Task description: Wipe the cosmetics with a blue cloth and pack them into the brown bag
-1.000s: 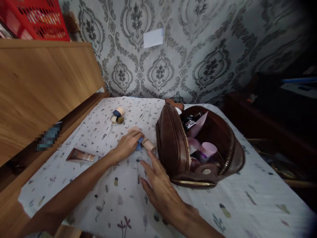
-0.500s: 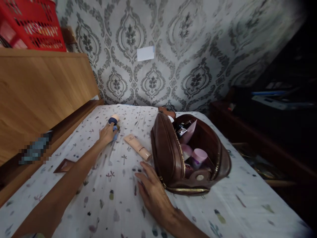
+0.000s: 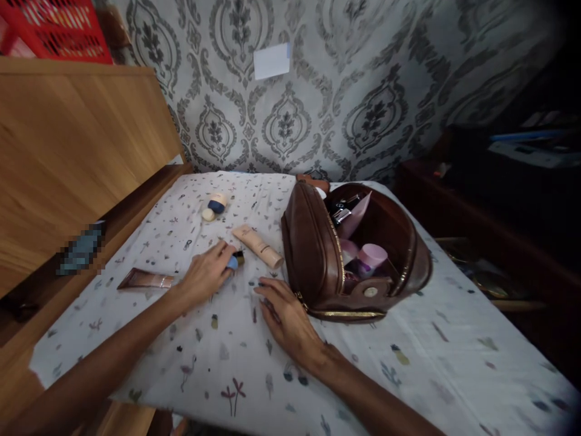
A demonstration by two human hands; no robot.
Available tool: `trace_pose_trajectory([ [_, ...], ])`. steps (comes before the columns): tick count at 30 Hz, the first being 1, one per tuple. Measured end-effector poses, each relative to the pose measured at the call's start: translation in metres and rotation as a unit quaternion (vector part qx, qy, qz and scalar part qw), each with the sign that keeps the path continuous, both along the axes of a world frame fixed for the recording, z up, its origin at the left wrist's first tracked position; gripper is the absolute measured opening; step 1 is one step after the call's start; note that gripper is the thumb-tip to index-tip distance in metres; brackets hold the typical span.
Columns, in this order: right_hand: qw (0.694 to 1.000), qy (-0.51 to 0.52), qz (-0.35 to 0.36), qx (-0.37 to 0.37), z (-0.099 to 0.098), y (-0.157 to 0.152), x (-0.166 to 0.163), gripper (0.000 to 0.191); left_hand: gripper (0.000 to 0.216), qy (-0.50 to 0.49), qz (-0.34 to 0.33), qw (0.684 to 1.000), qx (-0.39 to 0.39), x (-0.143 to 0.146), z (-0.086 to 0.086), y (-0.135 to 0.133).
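Note:
My left hand [image 3: 206,271] is closed around a small blue bottle [image 3: 233,262] with a dark and gold cap; the fingers hide most of it. My right hand [image 3: 290,321] rests on the printed cloth with its fingers stretched out and nothing in it, close to the front left corner of a brown bag [image 3: 308,254]. That bag stands unzipped, with a pink-lidded jar [image 3: 372,257] and a pink tube [image 3: 356,215] inside. Between my hands and the bag lies a beige tube [image 3: 258,245]. Farther back sit a beige and navy jar [image 3: 218,203] and a small round cream-coloured piece [image 3: 208,214].
A brownish clear tube [image 3: 144,279] lies left of my left forearm. Along the left side rises a wooden panel [image 3: 86,127] with a red basket [image 3: 68,30] on top. Patterned wallpaper [image 3: 285,124] closes off the back, and dark furniture [image 3: 490,212] stands on the right.
My left hand has come back toward me and right with the blue bottle, away from the navy jar. My right hand stays by the bag. The view has tilted lower.

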State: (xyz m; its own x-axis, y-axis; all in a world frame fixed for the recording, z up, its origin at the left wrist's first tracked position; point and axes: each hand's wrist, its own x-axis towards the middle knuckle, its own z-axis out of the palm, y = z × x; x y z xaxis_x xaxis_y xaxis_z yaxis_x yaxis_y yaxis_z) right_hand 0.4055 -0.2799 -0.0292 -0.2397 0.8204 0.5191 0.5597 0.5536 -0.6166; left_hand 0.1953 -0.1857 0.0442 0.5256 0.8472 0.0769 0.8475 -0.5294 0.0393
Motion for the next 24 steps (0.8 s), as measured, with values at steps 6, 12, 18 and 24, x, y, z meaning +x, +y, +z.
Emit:
trace_pose_trajectory([
  [6,0.998,-0.024,-0.023,-0.049,0.001,0.002,-0.004,0.037,0.019,-0.201,-0.06,0.975,-0.078,-0.011,0.006,-0.013],
  [12,0.988,-0.054,-0.057,-0.136,0.016,0.024,-0.028,0.043,0.027,-0.222,-0.03,0.973,-0.061,0.006,-0.004,0.007],
  [18,0.974,-0.067,-0.117,-0.182,0.022,0.044,-0.052,0.045,0.026,-0.291,-0.017,0.952,-0.089,0.007,-0.037,0.01],
  [24,0.98,-0.056,-0.114,-0.153,0.018,0.043,-0.051,0.043,0.027,-0.391,0.009,0.907,-0.159,-0.001,-0.04,0.013],
])
